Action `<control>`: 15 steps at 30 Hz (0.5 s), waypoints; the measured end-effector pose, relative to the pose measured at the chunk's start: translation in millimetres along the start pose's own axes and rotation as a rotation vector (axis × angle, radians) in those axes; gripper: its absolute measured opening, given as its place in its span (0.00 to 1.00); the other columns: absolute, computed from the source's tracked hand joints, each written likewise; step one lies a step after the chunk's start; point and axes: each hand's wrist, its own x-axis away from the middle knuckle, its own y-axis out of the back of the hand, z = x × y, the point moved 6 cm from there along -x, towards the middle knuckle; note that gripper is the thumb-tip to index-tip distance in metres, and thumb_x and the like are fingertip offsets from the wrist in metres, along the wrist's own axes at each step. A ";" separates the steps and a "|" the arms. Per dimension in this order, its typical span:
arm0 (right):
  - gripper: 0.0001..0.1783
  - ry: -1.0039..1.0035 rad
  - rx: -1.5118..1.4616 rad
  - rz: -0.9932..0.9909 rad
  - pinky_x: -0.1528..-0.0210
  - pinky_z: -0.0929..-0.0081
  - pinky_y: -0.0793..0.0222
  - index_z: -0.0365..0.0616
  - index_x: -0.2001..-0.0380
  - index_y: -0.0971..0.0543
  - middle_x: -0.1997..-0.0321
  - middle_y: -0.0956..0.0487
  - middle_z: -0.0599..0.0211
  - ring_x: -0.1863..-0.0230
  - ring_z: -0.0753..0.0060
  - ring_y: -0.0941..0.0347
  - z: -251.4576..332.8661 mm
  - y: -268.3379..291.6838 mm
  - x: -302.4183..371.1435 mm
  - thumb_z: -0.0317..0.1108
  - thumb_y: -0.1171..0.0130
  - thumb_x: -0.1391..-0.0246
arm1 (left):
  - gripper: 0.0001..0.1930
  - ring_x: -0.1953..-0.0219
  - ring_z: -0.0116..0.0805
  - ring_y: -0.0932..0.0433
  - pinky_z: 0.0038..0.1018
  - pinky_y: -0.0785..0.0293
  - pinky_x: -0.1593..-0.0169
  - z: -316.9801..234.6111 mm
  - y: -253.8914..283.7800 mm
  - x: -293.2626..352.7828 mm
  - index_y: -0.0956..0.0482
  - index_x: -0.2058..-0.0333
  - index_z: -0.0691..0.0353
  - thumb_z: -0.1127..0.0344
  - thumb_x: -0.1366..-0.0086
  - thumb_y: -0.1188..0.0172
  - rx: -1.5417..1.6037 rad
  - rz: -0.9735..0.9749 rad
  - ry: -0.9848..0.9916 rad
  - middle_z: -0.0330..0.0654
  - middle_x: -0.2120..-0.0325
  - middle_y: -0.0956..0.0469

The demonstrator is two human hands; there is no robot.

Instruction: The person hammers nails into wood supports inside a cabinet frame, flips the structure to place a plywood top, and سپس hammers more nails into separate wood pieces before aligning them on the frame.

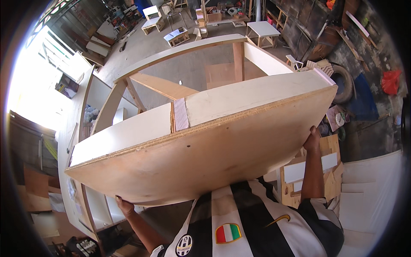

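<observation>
A large wooden furniture frame (pixel 201 150) spans the view in front of my chest. Its plywood face is towards me, and white-faced boards form its top edge and open sides. Along the face's lower left edge my left hand (pixel 125 205) is closed, its thumb showing and the other fingers hidden behind the board. My right hand (pixel 314 138) grips the right edge higher up, with its fingers partly out of sight. A pale lilac strip (pixel 181 113) crosses the white top board near a gap.
A long white cabinet (pixel 72 124) stands close on the left. Beyond the frame are a white-topped table (pixel 263 29), a small white chair (pixel 153 19) and wood pieces. To the right lie a tire (pixel 343 83), a red bag (pixel 391 82) and a wooden piece with white panels (pixel 295 172).
</observation>
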 end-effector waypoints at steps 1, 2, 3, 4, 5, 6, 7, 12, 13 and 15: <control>0.59 -0.009 0.016 -0.014 0.37 0.53 0.30 0.38 0.32 0.38 0.36 0.28 0.57 0.36 0.52 0.30 -2.0 -7.5 -13.5 0.67 0.29 0.55 | 0.46 0.37 0.49 0.30 0.46 0.31 0.36 3.7 -10.9 -19.3 0.35 0.35 0.66 0.36 0.40 0.37 -0.016 0.010 0.019 0.49 0.40 0.29; 0.59 -0.018 0.031 -0.028 0.38 0.53 0.29 0.38 0.32 0.38 0.36 0.28 0.56 0.37 0.52 0.29 -4.0 -13.9 -28.0 0.67 0.29 0.55 | 0.46 0.37 0.49 0.30 0.47 0.31 0.36 5.9 -23.6 -38.8 0.36 0.34 0.66 0.36 0.39 0.37 -0.015 0.047 0.014 0.50 0.39 0.30; 0.59 -0.016 0.032 -0.037 0.38 0.53 0.29 0.38 0.32 0.38 0.36 0.28 0.56 0.37 0.52 0.29 -5.7 -21.0 -41.1 0.67 0.29 0.55 | 0.46 0.37 0.49 0.30 0.47 0.31 0.36 11.4 -31.1 -58.9 0.36 0.34 0.66 0.36 0.39 0.37 -0.031 0.028 0.041 0.50 0.39 0.30; 0.58 -0.007 0.036 -0.029 0.39 0.53 0.28 0.37 0.32 0.38 0.36 0.27 0.55 0.38 0.53 0.28 -7.7 -30.2 -55.7 0.67 0.29 0.54 | 0.46 0.37 0.49 0.30 0.47 0.32 0.36 19.5 -39.5 -81.0 0.37 0.34 0.66 0.36 0.39 0.37 -0.029 0.023 0.064 0.50 0.39 0.30; 0.57 0.009 0.035 -0.007 0.39 0.54 0.28 0.37 0.32 0.38 0.37 0.27 0.55 0.38 0.53 0.27 -9.4 -39.9 -68.9 0.67 0.30 0.54 | 0.46 0.37 0.49 0.30 0.47 0.32 0.36 27.8 -46.4 -102.7 0.38 0.33 0.66 0.37 0.38 0.38 -0.027 0.018 0.088 0.50 0.38 0.31; 0.57 0.002 0.041 -0.027 0.39 0.54 0.28 0.37 0.32 0.38 0.37 0.27 0.55 0.38 0.53 0.27 -13.9 -47.5 -82.7 0.67 0.30 0.54 | 0.46 0.37 0.49 0.30 0.47 0.32 0.36 34.1 -51.4 -124.0 0.38 0.33 0.66 0.37 0.38 0.38 -0.027 0.022 0.090 0.50 0.38 0.31; 0.57 -0.016 0.044 -0.042 0.39 0.53 0.28 0.37 0.32 0.38 0.37 0.27 0.55 0.38 0.53 0.27 -18.7 -55.7 -94.3 0.66 0.30 0.53 | 0.46 0.36 0.49 0.31 0.46 0.33 0.35 41.5 -58.9 -148.8 0.39 0.33 0.66 0.37 0.38 0.38 -0.025 0.064 0.101 0.50 0.37 0.31; 0.53 0.001 0.009 -0.077 0.38 0.51 0.28 0.38 0.32 0.37 0.37 0.27 0.56 0.38 0.52 0.27 -48.6 -119.2 -188.4 0.60 0.30 0.52 | 0.43 0.36 0.46 0.31 0.43 0.34 0.35 74.0 -113.0 -307.4 0.39 0.33 0.66 0.39 0.35 0.42 0.042 0.164 0.060 0.49 0.37 0.32; 0.52 -0.002 -0.007 -0.113 0.38 0.51 0.28 0.38 0.33 0.37 0.37 0.27 0.56 0.38 0.51 0.27 -52.1 -126.2 -200.1 0.59 0.30 0.52 | 0.43 0.36 0.46 0.31 0.43 0.34 0.35 74.8 -117.5 -330.7 0.39 0.33 0.66 0.39 0.35 0.42 0.046 0.162 0.066 0.49 0.37 0.32; 0.51 -0.006 -0.020 -0.159 0.38 0.50 0.28 0.39 0.33 0.37 0.37 0.26 0.56 0.38 0.50 0.27 -60.8 -140.2 -219.9 0.58 0.30 0.52 | 0.41 0.36 0.44 0.32 0.43 0.35 0.34 79.9 -133.3 -381.4 0.38 0.34 0.66 0.40 0.34 0.42 0.050 0.261 0.191 0.47 0.38 0.31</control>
